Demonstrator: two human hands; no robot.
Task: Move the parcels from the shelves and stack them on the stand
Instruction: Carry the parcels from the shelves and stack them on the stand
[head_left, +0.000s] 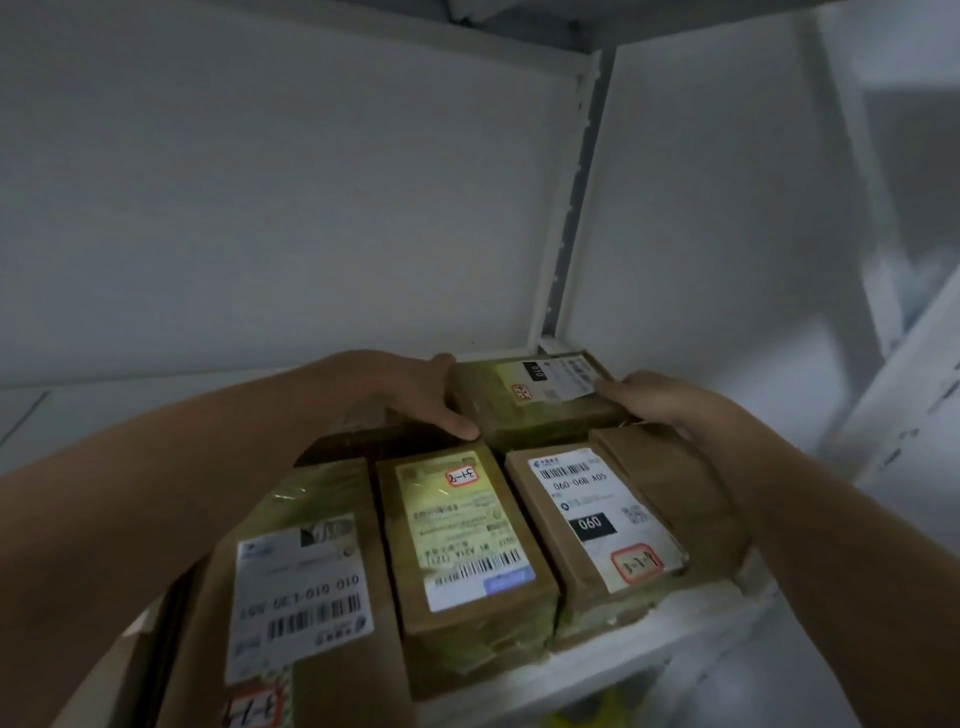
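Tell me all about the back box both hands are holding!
The back parcel is a brown cardboard box wrapped in yellowish tape. Its white label has a black 010 patch and a red-edged sticker. It sits level near the corner post. The left hand grips its left end, the right hand its right.

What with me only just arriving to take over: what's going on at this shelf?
A person reaches into the white shelf with both hands. The left hand and right hand grip the rear parcel by its two sides. Other parcels lie in front of it. Whether it is lifted yet is unclear.
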